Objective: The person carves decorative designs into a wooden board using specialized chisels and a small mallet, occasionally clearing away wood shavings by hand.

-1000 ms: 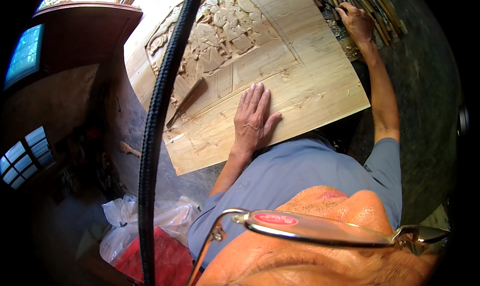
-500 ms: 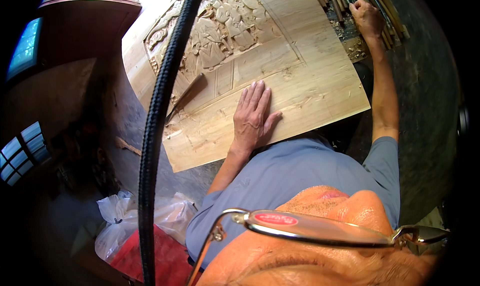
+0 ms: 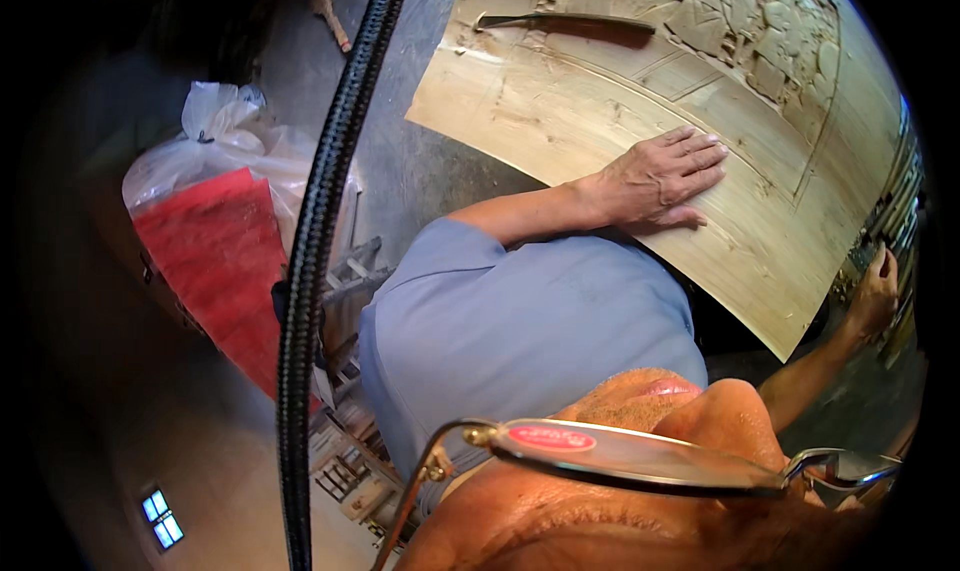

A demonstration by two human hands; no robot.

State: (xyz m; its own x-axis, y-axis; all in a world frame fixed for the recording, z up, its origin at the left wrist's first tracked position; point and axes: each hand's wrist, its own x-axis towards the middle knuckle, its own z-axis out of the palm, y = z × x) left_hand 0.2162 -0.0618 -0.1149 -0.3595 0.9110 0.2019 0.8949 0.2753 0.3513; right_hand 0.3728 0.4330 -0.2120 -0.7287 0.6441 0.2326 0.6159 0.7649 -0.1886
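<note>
We see the left hand (image 3: pixel 662 179) laid palm-down on the bare margin of the carved wooden panel (image 3: pixel 745 261), fingers outstretched side by side, thumb a little apart, gripping nothing; spread like this, it probably steadies the board and takes some of the leaning body's weight, while keeping off the raised relief (image 3: pixel 740 26) further up. The panel lies before the person, its near edge close to the grey shirt (image 3: pixel 540 316), which seems to put the carving within comfortable reach; we cannot see what carries it. On it rests a slim dark chisel (image 3: pixel 590 21), lying just below the carved area, its tip toward the panel's left edge, perhaps so that it can be picked up easily without sitting on the cut figures. Past the panel's right edge, the right hand (image 3: pixel 876 296) is beside the long tools (image 3: pixel 905 196), fingers bent; we cannot tell whether it holds one. Those tools lie together alongside the panel, apparently so they stay near the right arm and off the worked surface.
</note>
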